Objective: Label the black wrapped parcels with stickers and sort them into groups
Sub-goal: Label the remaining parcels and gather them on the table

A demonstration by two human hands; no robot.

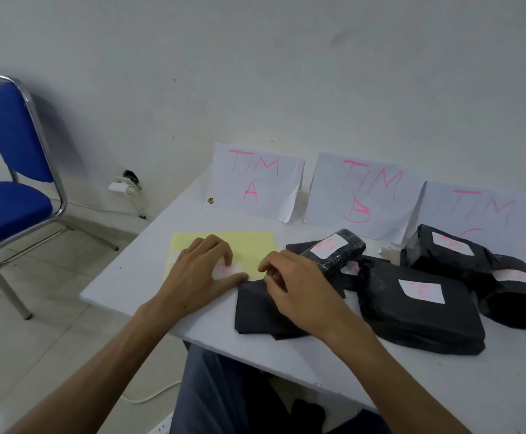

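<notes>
From the head view, you are in the labelling step, lifting a sticker off its backing. Your left hand [203, 270] lies on the yellow sticker sheet [249, 245] near the left edge of the surface [123, 277], fingers [221, 249] bent down over a white sticker [227, 270] marked in pink. Whether they are pinching it or only pressing on it I cannot tell. Your right hand [299, 292] rests on the unlabelled flat parcel [255, 314] at the near edge, just beside the sheet; its fingers are loosely curled, with the tips at the parcel's far-left corner next to the sticker, and they seem to hold nothing.

The other parcels sit to the right. A rolled parcel [333, 252] with a white label lies just behind your right hand. A large flat parcel [418, 311] also carries a label. Towards the right edge, a boxy parcel [443, 252] and a round parcel [512, 296] touch each other, both labelled. All are bunched together. None yet lies squarely before the paper signs along the far edge: TIM A [255, 180], TIM B [361, 195] and a third sign [487, 211] partly hidden.

Next, I judge, you need to peel the sticker clean and press it flat onto the bare parcel. Steady the parcel with your right hand. Watch that the sticker does not fold on itself or crease over the slack wrap.
</notes>
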